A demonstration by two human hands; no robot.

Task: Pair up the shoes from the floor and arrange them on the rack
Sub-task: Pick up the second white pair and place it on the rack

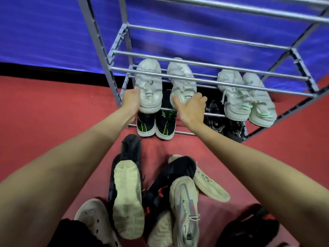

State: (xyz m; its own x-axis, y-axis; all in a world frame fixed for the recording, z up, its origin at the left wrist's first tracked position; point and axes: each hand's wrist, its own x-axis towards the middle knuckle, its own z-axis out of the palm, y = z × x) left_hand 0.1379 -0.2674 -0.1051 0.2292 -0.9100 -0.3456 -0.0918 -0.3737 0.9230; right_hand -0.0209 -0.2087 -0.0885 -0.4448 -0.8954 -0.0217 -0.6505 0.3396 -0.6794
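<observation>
A grey metal shoe rack stands against a blue wall. On its middle tier lie two white sneakers, toes to the wall. My left hand grips the heel of the left white sneaker. My right hand holds the heel of the right white sneaker, fingers curled over its collar. A second pale pair with green stripes sits at the right of the same tier. On the lowest tier are a black pair with green stripes and a black pair, partly hidden by my right hand.
Loose shoes lie heaped on the red floor in front of the rack: a black shoe, an upturned pale sole, a beige sneaker, a grey clog, another black shoe. The rack's upper bars hold nothing.
</observation>
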